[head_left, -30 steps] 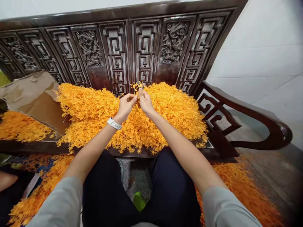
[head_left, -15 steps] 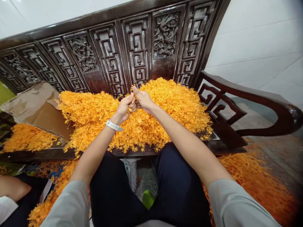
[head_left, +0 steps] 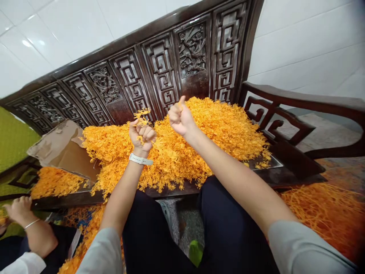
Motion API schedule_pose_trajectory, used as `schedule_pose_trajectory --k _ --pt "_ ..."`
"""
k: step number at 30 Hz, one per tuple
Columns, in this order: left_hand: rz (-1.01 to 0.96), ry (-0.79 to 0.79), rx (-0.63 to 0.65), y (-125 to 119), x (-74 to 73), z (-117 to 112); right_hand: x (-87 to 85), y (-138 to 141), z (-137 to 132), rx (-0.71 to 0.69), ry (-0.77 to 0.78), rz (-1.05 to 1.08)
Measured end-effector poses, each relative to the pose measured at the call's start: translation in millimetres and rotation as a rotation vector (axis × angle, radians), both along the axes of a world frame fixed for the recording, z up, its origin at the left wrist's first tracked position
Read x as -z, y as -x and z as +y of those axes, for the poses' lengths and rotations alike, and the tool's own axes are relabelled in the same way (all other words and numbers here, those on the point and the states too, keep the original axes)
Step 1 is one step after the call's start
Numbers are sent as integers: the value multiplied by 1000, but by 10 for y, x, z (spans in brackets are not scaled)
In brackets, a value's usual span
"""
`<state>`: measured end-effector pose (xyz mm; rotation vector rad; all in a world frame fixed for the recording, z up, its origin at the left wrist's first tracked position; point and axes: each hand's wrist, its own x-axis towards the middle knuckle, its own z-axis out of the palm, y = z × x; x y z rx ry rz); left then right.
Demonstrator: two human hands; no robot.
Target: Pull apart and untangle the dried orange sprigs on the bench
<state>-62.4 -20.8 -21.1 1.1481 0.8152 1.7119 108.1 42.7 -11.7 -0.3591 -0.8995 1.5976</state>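
Observation:
My left hand (head_left: 142,136), wearing a white wristband (head_left: 140,159), is closed around an orange, thin, branching sprig (head_left: 142,114). Its curly tips stick out above the fingers, and a small curl shows lower at the palm. To the right, my right hand (head_left: 180,117) is raised and closed, thumb pointing up. A trace of orange shows by its fingertips, too small to name. The hands are apart, both above a large heap of similar orange sprigs (head_left: 222,133) on a dark wooden bench (head_left: 168,193).
A torn cardboard box piece (head_left: 61,146) leans on the bench at left. More orange strands (head_left: 327,213) lie low at right. The carved backrest (head_left: 194,49) and armrest (head_left: 308,95) bound the heap. Another person's hand (head_left: 21,211) is at lower left.
My hands were together and have parted, left hand moving left and down with the sprig, right hand moving right. The view has shifted, and the other person's hand has come into sight.

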Motion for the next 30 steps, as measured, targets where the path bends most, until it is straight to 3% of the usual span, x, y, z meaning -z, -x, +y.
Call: schedule_pose_trajectory --k 3,7,9,11,16,19,21,25,30 --pt "33 32 57 108 12 84 110 -212 286 298 -3 -188" --pt "78 143 153 146 132 228 366 -356 480 703 -7 -811" --pt "116 159 134 120 222 282 451 -365 467 818 -85 -1013" --pt "193 121 71 72 303 319 469 -326 400 805 -196 -1003" --pt "521 -94 -74 -91 370 341 387 -18 158 305 -224 -659" --pt "607 -134 -108 -180 340 308 392 163 88 418 -295 -557" --pt "526 -54 -71 -230 329 285 414 224 79 510 -334 -516" --pt "291 66 2 -307 383 283 452 249 77 445 -357 -533" --pt "441 0 68 -331 490 303 489 231 106 485 -307 -585"
